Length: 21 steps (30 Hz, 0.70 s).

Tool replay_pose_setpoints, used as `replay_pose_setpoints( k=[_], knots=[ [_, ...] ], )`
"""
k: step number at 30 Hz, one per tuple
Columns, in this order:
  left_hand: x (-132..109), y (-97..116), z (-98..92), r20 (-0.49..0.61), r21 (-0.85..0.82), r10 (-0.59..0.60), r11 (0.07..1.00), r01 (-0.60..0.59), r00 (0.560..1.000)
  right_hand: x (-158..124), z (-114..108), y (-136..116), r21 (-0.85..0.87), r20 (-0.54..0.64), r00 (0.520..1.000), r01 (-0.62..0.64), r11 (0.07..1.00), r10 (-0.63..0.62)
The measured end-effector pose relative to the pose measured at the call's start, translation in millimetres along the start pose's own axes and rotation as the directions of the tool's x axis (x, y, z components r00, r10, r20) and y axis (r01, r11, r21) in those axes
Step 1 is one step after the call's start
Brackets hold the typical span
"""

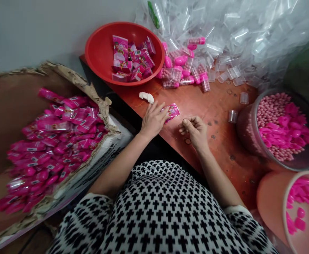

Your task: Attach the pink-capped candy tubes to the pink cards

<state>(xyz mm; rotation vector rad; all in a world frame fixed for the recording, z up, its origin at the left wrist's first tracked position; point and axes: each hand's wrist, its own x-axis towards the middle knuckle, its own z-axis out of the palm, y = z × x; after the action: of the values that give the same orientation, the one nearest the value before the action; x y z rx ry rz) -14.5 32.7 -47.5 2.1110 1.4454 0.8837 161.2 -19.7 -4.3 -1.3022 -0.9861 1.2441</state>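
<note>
My left hand (153,120) lies flat with its fingers spread, the fingertips on the left edge of a small pink printed packet (173,112) on the orange-red table (209,102). Just right of the packet is my right hand (195,131), its fingers curled and the thumb pressed to the forefinger; whatever it may pinch is too small to make out. A crumpled white piece (146,97) rests beyond my left fingertips. Behind it stands a red bowl (90,58) with pink packets inside.
Filled tubes with pink caps (180,72) lie beside a big heap of clear tubes (239,38). At the right stand a tub (255,123) of pink beads and caps and a pale pink bucket (272,201). A torn carton (112,130) of pink packed tubes is at the left.
</note>
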Motion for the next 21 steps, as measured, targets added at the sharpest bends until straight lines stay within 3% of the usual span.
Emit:
replay_pose_setpoints(
  k=[3, 9, 12, 16, 19, 21],
  knots=[
    [3, -4, 14.1, 0.014, 0.081, 0.019, 0.996, -0.02, 1.0, 2, -2, 1, -0.029, 0.004, 1.0, -0.018, 0.999, 0.018],
    [0, -7, 20.0, -0.132, -0.06, -0.014, 0.998, 0.006, 0.991, 18, 2, 11, -0.037, -0.004, 1.0, -0.003, 0.999, 0.003],
    [-4, 5, 19.4, -0.201, -0.123, -0.024, 0.992, -0.001, 0.979, 29, 12, 16, 0.041, -0.028, 0.999, 0.016, 0.999, -0.015],
    [-10, 26, 10.2, -0.203, -0.271, -0.066, 0.963, 0.009, 0.977, 41, 19, 15, 0.151, -0.008, 1.0, 0.001, 0.989, 0.0],
    [-11, 37, -2.3, -0.144, -0.558, -0.292, 0.813, 0.165, 0.946, 45, 17, 6, 0.189, 0.022, 0.999, -0.037, 0.981, 0.033],
    [-8, 40, -11.1, 0.043, -0.752, -0.42, 0.584, 0.306, 0.906, 46, 15, 0, 0.189, 0.079, 0.995, -0.074, 0.979, 0.06]
  ],
)
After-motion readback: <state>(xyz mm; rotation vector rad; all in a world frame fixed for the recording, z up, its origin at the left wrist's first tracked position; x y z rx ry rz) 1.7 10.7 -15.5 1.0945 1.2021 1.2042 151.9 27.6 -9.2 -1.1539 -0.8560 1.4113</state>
